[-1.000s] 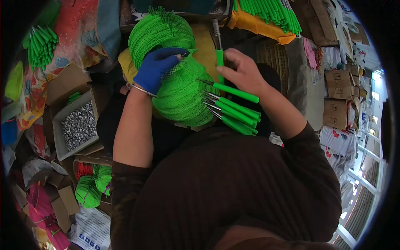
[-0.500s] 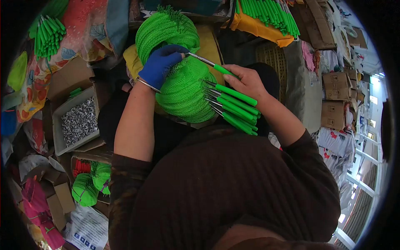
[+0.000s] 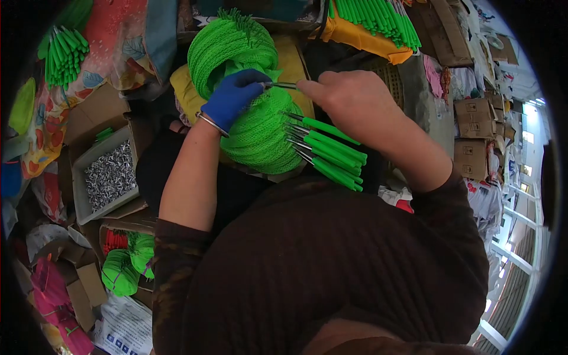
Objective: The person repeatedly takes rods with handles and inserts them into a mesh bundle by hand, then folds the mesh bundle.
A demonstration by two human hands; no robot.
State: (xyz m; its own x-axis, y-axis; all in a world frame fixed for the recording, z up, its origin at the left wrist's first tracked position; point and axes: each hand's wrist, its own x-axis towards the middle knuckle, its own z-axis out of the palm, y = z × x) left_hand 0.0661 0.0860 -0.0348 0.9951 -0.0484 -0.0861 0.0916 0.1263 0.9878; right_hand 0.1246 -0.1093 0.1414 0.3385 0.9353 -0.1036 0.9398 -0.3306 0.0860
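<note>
My left hand (image 3: 235,100), in a blue glove, pinches the tip end of a green-handled metal rod (image 3: 284,85) above a large bundle of bright green netting (image 3: 260,145). The bare right hand (image 3: 358,106) is closed over the rod's other end, its back turned up, so the green handle is hidden. Several more green-handled rods (image 3: 334,155) lie fanned over the netting's right side, below my right hand. Whether the left fingers also hold a strand of net is too small to tell.
At left, a grey bin (image 3: 106,177) holds many small shiny metal pieces. Below it are small green net bundles (image 3: 121,272). More green handles (image 3: 66,56) hang at upper left, and others (image 3: 378,22) rest on orange cloth at upper right. Cardboard boxes (image 3: 473,139) stand at right.
My right hand has turned over and closed around the rod's handle, covering it. The rod now lies closer to level. My left hand keeps its pinch near the tip.
</note>
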